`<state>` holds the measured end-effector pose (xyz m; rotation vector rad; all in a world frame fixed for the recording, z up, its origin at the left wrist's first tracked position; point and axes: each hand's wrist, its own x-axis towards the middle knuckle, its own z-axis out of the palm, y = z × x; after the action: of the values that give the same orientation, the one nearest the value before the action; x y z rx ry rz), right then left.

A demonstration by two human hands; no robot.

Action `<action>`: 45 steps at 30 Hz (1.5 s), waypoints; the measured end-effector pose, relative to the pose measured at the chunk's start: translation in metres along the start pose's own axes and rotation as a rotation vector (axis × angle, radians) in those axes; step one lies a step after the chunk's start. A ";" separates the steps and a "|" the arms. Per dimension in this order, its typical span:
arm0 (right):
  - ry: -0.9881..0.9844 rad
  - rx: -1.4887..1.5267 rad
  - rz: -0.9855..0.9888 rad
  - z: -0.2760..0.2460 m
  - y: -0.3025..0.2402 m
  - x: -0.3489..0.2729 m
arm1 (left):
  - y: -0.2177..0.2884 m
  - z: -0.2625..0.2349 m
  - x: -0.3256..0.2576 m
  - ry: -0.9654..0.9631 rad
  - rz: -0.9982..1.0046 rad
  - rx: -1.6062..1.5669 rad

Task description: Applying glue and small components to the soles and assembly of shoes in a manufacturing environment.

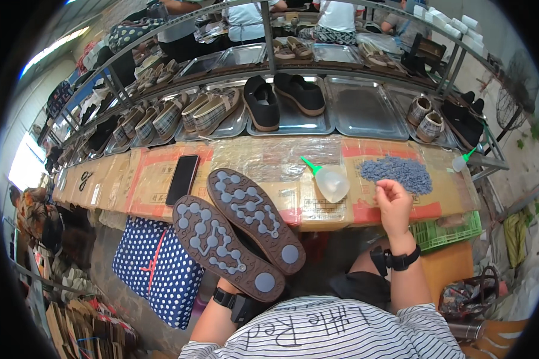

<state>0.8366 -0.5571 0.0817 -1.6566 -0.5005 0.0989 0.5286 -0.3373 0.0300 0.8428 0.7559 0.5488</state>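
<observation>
Two shoes are turned sole up side by side, the left shoe and the right shoe, brown soles with light grey round studs. My left hand is hidden under them; only its wrist with a black band shows, so it seems to hold them from below. My right hand hovers at the near edge of a pile of small blue-grey pieces on the cardboard-covered bench, fingers curled, pinching at something too small to make out.
A clear squeeze bottle with a green nozzle lies on the bench between shoes and pile. A black phone lies left, scissors farther left. Metal trays with shoes line the conveyor behind. A dotted blue bag stands below.
</observation>
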 end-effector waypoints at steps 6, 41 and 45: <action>-0.545 0.474 0.313 0.073 -0.048 -0.051 | 0.000 0.005 0.001 -0.014 0.002 0.015; -0.161 -0.277 -0.539 0.042 -0.021 -0.032 | -0.005 -0.004 0.000 0.016 0.009 0.024; -0.005 -0.509 -0.371 -0.002 0.029 0.013 | -0.006 -0.001 0.002 0.014 0.003 0.027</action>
<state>0.8565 -0.5559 0.0570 -2.0225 -0.8807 -0.3228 0.5298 -0.3391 0.0244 0.8661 0.7767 0.5490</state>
